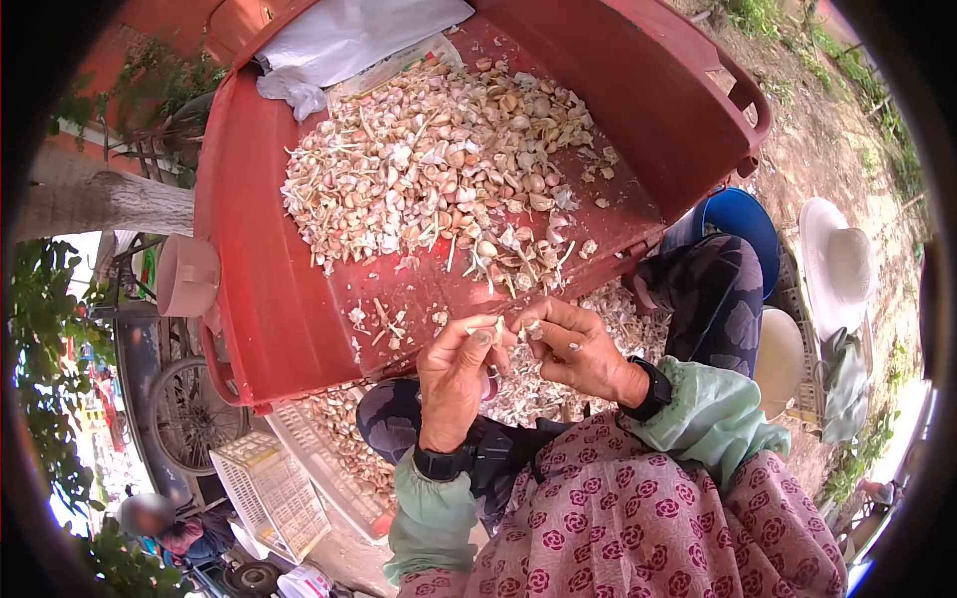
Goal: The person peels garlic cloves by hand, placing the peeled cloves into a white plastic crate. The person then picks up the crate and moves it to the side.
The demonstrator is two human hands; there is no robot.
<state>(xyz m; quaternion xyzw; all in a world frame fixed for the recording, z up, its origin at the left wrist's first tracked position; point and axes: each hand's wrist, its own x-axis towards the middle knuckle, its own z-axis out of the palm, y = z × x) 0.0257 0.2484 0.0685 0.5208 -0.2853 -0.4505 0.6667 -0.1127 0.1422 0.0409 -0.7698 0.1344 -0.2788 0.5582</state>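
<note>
In front of my lap, my left hand point(457, 374) is closed in a pinch, with a small pale garlic clove point(499, 329) between thumb and fingertips. Close beside it, my right hand point(578, 349) is also pinched, its fingertips almost meeting the left ones. What the right fingers grip is too small to make out. Just beyond both hands lies a heap of garlic cloves point(439, 164), mixed with dry skins and stems, in a large red plastic bin point(269, 299) lying on its side. Loose scraps of stem point(387, 324) are scattered near its front edge.
More garlic and skins point(538, 389) lie below, between my knees. A cream crate point(269, 488) stands at the lower left, near a wheel point(199, 404). At right are a blue bucket point(743, 224) and a pale hat point(847, 264). Another person point(184, 533) is at the far lower left.
</note>
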